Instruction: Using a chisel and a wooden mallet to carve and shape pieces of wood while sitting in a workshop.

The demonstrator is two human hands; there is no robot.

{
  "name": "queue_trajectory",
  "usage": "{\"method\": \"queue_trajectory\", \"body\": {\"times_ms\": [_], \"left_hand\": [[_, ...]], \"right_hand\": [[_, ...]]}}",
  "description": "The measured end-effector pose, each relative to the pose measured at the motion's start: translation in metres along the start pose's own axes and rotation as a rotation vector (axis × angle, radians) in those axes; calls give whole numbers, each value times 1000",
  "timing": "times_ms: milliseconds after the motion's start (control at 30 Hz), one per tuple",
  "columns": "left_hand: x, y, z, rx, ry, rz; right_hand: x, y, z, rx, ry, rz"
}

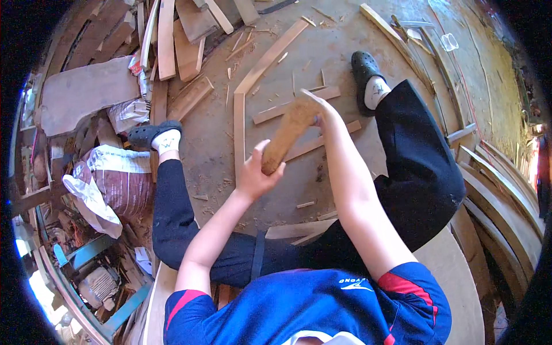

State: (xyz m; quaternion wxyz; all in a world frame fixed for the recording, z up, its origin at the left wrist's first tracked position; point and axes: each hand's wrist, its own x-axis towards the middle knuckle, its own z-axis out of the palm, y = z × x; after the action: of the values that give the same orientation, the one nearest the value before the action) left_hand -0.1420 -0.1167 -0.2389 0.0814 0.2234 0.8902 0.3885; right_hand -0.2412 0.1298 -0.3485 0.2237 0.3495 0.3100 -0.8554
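My left hand point(259, 177) is wrapped round the near end of a long, rough brown piece point(289, 130), held tilted above the floor between my legs. The piece is a little wider at its far end, and its exact kind I cannot make out. At that far end my right hand point(323, 110) is closed round its edge, with most of the fingers hidden behind it. Below the held piece lie a short wooden strip point(316, 146) and another wooden strip point(270, 114).
An angled wooden frame piece point(239, 132) lies left of my hands, among scattered wood chips. Planks point(167, 40) are stacked at the far left, above a crumpled brown-and-white sack point(123, 181). An electric motor point(99, 287) sits lower left. Curved boards point(500, 213) lean at the right.
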Motion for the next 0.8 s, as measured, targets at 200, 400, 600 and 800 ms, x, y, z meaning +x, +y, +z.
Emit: {"method": "queue_trajectory", "body": {"times_ms": [200,400,600,800], "left_hand": [[4,-81,29,172,37,-556],[-7,-109,65,320,220,-563],[85,-113,75,471,111,1],[131,-123,91,680,-219,-105]], "right_hand": [[-22,35,-21,510,213,-21],[-37,52,-32,469,381,-174],[-31,59,-45,520,401,-141],[-27,64,-45,465,374,-130]]}}
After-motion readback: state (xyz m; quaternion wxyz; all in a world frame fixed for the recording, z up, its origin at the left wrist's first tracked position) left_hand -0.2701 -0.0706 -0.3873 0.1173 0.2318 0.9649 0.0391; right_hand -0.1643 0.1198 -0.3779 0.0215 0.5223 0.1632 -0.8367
